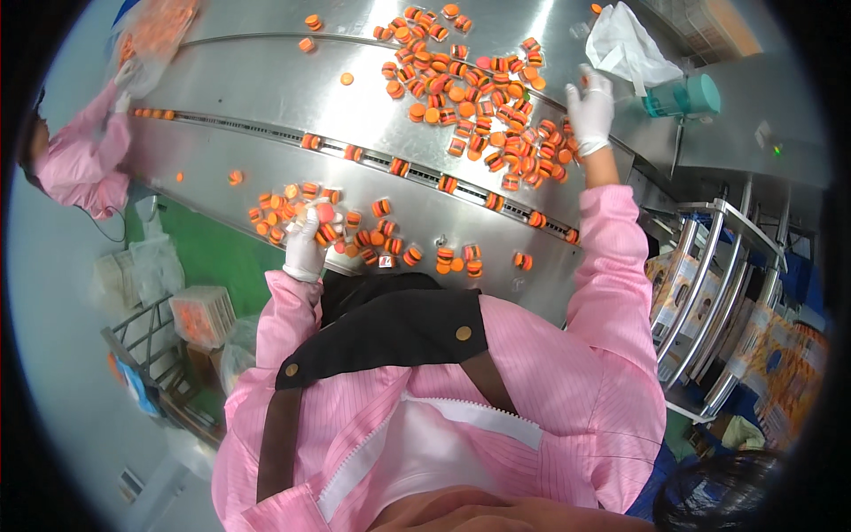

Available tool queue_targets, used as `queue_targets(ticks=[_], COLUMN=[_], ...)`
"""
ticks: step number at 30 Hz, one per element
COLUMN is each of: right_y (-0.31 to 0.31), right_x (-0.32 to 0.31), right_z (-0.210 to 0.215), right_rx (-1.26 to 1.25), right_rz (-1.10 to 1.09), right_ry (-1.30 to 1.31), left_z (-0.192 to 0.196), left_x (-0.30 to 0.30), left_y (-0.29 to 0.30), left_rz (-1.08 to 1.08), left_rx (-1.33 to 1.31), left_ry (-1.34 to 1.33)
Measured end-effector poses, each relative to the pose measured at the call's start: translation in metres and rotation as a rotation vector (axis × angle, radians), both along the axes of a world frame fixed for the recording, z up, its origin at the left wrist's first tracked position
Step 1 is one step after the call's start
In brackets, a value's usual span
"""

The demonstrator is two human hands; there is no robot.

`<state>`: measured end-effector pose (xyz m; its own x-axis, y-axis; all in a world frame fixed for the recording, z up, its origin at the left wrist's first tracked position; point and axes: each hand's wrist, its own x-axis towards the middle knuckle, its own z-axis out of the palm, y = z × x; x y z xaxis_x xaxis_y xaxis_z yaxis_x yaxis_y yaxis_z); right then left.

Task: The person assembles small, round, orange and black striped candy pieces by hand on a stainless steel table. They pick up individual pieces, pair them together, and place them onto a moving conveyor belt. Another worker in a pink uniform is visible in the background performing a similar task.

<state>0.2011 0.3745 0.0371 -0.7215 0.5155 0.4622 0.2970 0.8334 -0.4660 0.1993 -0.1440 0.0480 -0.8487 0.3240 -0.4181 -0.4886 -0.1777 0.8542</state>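
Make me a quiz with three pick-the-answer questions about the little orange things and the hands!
1. Where is the biggest pile of orange pieces?
A. on the far side of the metal table, by the right hand
B. on the green floor
C. in a blue bucket

2. What colour are the gloves on both hands?
A. black
B. white
C. yellow

3. What is the left hand doing?
A. resting flat on a bare spot
B. hanging off the table
C. holding orange pieces over a small heap

Answers: 1 A, the thick pile lies beside the right hand. 2 B, both gloves are white. 3 C, its fingers are closed round a few pieces.
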Motion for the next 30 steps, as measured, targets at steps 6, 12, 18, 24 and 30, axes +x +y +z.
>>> queue_targets(ticks=[6, 12, 18, 24, 30], right_y=[-0.103, -0.138, -0.155, -0.157, -0.161], right_x=[0.044, 0.049, 0.042, 0.026, 0.015], right_z=[0.004, -0.017, -0.028, -0.034, -0.032], right_rx=[-0.172, 0.155, 0.247, 0.138, -0.002], right_rz=[0.336, 0.039, -0.121, -0.251, -0.463], right_ry=[-0.442, -0.712, -0.716, -0.782, -0.741], left_z=[0.006, -0.022, -0.005, -0.042, -0.089], left_x=[-0.021, -0.065, -0.126, -0.185, -0.194], left_y=[-0.001, -0.034, -0.040, -0.015, 0.017], left_rz=[-0.004, -0.133, -0.100, -0.243, -0.510], left_rx=[0.008, 0.114, 0.036, -0.428, -1.008], left_ry=[-0.053, -0.041, -0.113, -0.052, 0.087])
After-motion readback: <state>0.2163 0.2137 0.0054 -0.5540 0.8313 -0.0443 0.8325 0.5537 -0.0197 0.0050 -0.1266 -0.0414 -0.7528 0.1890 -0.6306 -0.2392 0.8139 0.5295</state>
